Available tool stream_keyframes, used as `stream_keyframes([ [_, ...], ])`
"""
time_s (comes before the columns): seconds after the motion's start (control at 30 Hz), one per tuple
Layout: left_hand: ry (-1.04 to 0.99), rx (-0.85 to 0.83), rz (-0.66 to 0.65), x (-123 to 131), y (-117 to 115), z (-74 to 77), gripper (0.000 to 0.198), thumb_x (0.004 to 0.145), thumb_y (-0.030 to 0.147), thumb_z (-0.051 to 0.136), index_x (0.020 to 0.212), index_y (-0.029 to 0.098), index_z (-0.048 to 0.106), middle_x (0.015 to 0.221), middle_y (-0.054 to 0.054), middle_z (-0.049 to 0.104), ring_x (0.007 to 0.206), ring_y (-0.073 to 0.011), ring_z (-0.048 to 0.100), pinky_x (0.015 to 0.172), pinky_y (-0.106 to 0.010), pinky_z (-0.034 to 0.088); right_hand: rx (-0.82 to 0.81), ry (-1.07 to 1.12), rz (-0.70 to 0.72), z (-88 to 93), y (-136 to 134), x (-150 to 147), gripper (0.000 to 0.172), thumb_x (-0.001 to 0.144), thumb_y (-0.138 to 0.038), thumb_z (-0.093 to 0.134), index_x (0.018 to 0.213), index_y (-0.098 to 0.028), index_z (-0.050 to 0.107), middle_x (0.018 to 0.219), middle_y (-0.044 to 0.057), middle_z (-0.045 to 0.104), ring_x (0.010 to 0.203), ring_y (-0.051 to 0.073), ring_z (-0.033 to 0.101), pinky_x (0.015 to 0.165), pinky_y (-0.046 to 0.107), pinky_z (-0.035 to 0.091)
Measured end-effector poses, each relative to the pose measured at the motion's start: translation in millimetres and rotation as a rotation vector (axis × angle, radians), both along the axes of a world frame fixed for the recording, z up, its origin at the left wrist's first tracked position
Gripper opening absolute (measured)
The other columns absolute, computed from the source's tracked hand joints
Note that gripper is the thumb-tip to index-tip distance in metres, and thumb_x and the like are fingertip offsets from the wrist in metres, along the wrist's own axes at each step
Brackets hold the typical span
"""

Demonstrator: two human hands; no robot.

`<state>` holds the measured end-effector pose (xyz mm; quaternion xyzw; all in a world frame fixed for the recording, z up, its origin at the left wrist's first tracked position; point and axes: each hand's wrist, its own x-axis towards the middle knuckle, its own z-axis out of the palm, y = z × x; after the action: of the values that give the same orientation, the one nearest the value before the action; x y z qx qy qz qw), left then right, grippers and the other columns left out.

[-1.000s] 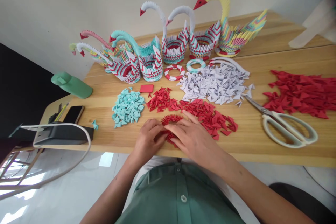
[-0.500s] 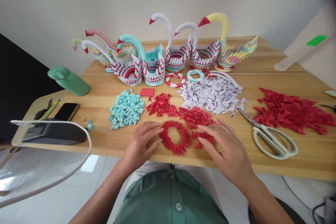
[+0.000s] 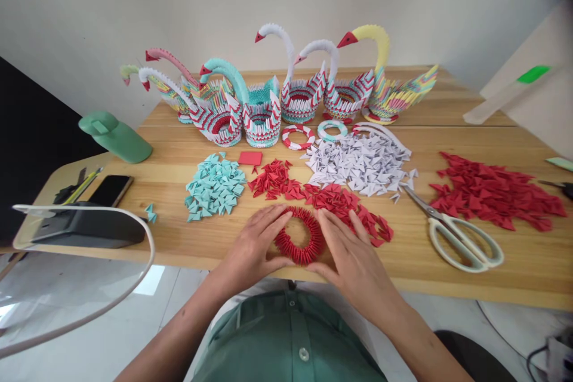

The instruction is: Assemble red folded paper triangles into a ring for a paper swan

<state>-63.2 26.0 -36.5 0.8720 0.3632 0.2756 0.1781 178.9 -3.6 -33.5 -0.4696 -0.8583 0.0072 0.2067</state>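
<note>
A red ring of folded paper pieces (image 3: 299, 243) lies flat near the wooden table's front edge (image 3: 447, 286). My left hand (image 3: 253, 246) cups its left side, fingers curved along the far rim and thumb at the near rim. My right hand (image 3: 353, 256) cups its right side the same way, its fingers resting against a pile of loose red triangles (image 3: 344, 203). Together the two hands enclose the ring and press on it from both sides.
Piles of teal (image 3: 213, 186), white (image 3: 358, 161) and more red triangles (image 3: 492, 191) lie on the table. Several paper swans (image 3: 268, 101) stand at the back. Scissors (image 3: 456, 236) lie to the right. A phone (image 3: 110, 190), a black box (image 3: 85, 224) and a green object (image 3: 114, 137) sit on the left.
My right hand came back from the loose red pile to the ring's right side. My left hand closed in on the ring's left side, so both now cup it.
</note>
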Motion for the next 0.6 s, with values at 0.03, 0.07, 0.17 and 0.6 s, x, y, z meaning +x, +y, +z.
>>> stream_keyframes([
  [0.03, 0.009, 0.009, -0.002, 1, 1, -0.6, 0.089, 0.081, 0.043, 0.077, 0.153, 0.022, 0.030, 0.152, -0.020, 0.044, 0.143, -0.0342, 0.040, 0.116, -0.058, 0.037, -0.004, -0.014, 0.011, 0.5, 3, -1, 0.082, 0.100, -0.047, 0.048, 0.160, -0.013, 0.003, 0.149, 0.017, 0.051, 0.139, 0.029, 0.046, 0.118, 0.057, 0.026],
  [0.07, 0.016, 0.015, -0.004, 2, 2, -1.0, 0.091, 0.080, 0.044, 0.078, 0.154, 0.022, 0.029, 0.152, -0.020, 0.044, 0.143, -0.0344, 0.040, 0.116, -0.058, 0.036, -0.008, -0.025, 0.021, 0.8, 6, -1, 0.084, 0.099, -0.047, 0.050, 0.160, -0.013, 0.003, 0.150, 0.017, 0.050, 0.140, 0.030, 0.045, 0.118, 0.057, 0.025],
  [0.17, 0.032, 0.014, -0.008, 5, 4, -1.8, 0.095, 0.078, 0.044, 0.081, 0.154, 0.021, 0.028, 0.150, -0.020, 0.047, 0.140, -0.0344, 0.044, 0.116, -0.058, 0.037, -0.027, -0.052, 0.043, -0.5, 12, -1, 0.091, 0.096, -0.050, 0.055, 0.160, -0.012, 0.002, 0.150, 0.018, 0.049, 0.141, 0.030, 0.044, 0.120, 0.056, 0.025],
  [0.6, -0.066, -0.052, 0.023, 2, 18, 11.8, 0.050, 0.098, 0.039, 0.057, 0.144, 0.022, 0.048, 0.141, -0.014, 0.058, 0.132, -0.0275, 0.054, 0.109, -0.048, 0.046, -0.013, 0.040, 0.029, 16.3, 22, 8, 0.059, 0.101, -0.045, 0.048, 0.150, -0.014, 0.036, 0.135, 0.014, 0.064, 0.127, 0.028, 0.056, 0.117, 0.054, 0.025],
])
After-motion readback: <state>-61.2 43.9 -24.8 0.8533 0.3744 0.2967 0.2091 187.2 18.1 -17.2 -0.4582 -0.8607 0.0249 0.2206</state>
